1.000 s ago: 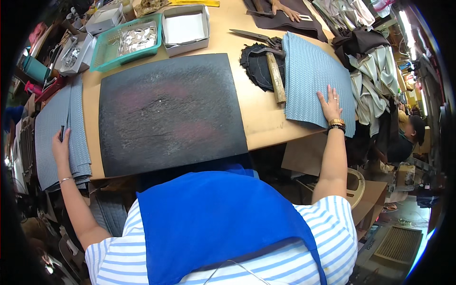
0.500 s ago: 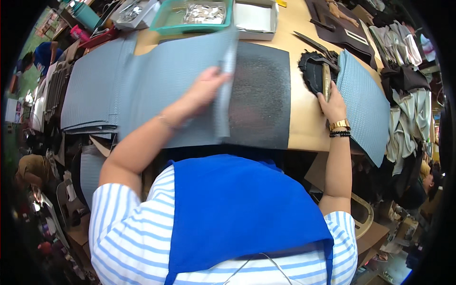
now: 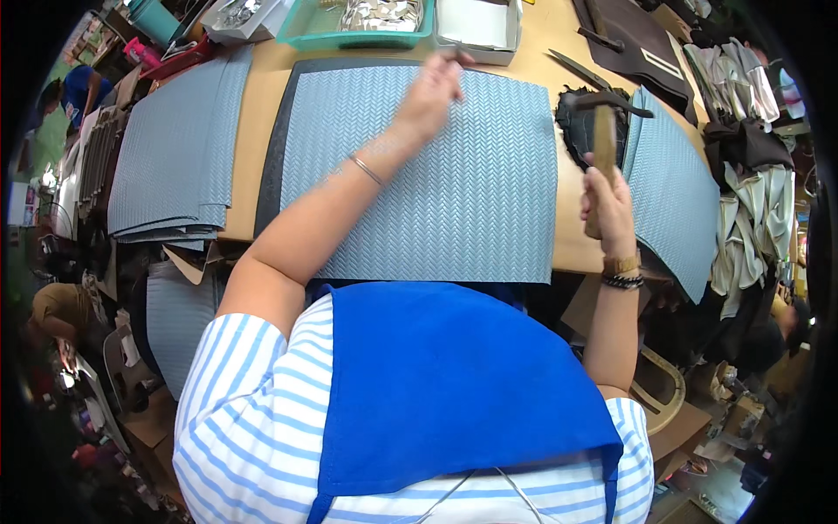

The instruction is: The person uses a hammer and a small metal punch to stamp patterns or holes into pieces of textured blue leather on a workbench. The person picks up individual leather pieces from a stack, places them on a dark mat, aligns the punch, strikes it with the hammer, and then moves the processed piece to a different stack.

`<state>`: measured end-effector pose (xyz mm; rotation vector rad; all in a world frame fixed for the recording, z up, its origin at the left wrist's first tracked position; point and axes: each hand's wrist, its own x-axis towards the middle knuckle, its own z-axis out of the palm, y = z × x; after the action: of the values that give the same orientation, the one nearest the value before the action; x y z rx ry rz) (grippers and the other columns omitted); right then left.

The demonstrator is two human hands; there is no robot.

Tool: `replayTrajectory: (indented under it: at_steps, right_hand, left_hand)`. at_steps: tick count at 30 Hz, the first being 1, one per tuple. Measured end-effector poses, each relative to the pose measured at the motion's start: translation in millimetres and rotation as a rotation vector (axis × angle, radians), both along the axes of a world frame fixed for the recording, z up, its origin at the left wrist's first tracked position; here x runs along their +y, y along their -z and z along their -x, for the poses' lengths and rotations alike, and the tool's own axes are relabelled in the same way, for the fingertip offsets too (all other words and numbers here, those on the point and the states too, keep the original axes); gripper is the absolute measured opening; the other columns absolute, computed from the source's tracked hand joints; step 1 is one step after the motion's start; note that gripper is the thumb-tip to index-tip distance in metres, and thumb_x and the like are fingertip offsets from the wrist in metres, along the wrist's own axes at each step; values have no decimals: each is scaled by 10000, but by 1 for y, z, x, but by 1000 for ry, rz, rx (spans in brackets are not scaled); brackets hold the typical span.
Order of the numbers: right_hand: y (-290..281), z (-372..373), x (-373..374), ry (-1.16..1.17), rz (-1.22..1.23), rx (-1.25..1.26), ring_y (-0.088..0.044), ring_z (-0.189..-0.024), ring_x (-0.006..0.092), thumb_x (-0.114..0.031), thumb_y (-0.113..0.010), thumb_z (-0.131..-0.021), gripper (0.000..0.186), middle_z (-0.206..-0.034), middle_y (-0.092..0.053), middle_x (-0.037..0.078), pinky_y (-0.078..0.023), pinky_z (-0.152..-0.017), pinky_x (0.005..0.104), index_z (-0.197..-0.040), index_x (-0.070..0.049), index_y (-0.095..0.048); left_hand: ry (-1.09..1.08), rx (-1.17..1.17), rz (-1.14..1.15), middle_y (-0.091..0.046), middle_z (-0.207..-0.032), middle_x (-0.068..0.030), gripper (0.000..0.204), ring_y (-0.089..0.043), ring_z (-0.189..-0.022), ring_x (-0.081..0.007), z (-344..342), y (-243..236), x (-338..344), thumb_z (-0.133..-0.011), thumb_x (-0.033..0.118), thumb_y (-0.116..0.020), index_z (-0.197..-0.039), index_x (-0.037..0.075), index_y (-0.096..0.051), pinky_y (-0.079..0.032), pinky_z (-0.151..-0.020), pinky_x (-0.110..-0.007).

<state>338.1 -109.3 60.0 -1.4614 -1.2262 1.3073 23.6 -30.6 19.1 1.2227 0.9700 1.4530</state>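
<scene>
A light blue sheet (image 3: 436, 201) with a woven pattern lies flat in front of me on a dark mat (image 3: 271, 175), whose left and far edges show. Over the sheet's far edge is my left hand (image 3: 432, 92), its fingers pinched together. A small dark tip shows at the fingertips, too small to name. My right hand (image 3: 608, 205) grips the wooden handle of a hammer (image 3: 604, 131), held up beside the sheet's right edge, its dark head pointing away from me. Behind the hammer sits a ragged black pad (image 3: 576, 144).
Stacks of similar blue sheets lie at left (image 3: 170, 148) and right (image 3: 672, 192). Along the far side stand a teal tray (image 3: 358, 39) of small pale pieces and a white box (image 3: 476, 54). A pointed blade (image 3: 578, 68) and dark brown leather (image 3: 642, 57) lie at the far right.
The blue sheet has moved right and now covers most of the dark mat. My left hand has let go of it and moved away from me. The hammer is lifted off the black pad.
</scene>
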Motion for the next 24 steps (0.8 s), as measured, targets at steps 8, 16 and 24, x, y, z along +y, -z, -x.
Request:
replayTrajectory:
  at_steps: [8,16,24]
  right_hand:
    - [20,60,-24,-255,-73,-308,-533,-588,104,-229,-614,-1003,344,-776,-600,44,-455,-538,272,-1231,19,-542]
    - [17,60,-24,-245,-41,-404,-608,-722,191,-224,-614,-993,361,-829,-646,126,-501,-673,337,-1237,33,-544]
    - [20,60,-23,-242,-102,-414,-635,-753,216,-234,-609,-994,368,-866,-665,160,-513,-706,353,-1231,39,-542]
  left_hand:
    - [-250,509,-58,-722,-1072,-66,284,-685,-985,-195,80,13,34,-1063,237,-474,-1235,46,-597,-516,-878,-322]
    - [-215,839,-61,-738,-993,-90,308,-697,-973,-271,78,4,27,-1069,286,-420,-1188,58,-590,-513,-868,-383]
    - [-230,377,-130,-702,-1061,-42,265,-659,-930,-113,74,15,31,-1014,188,-609,-1218,28,-662,-516,-849,-246]
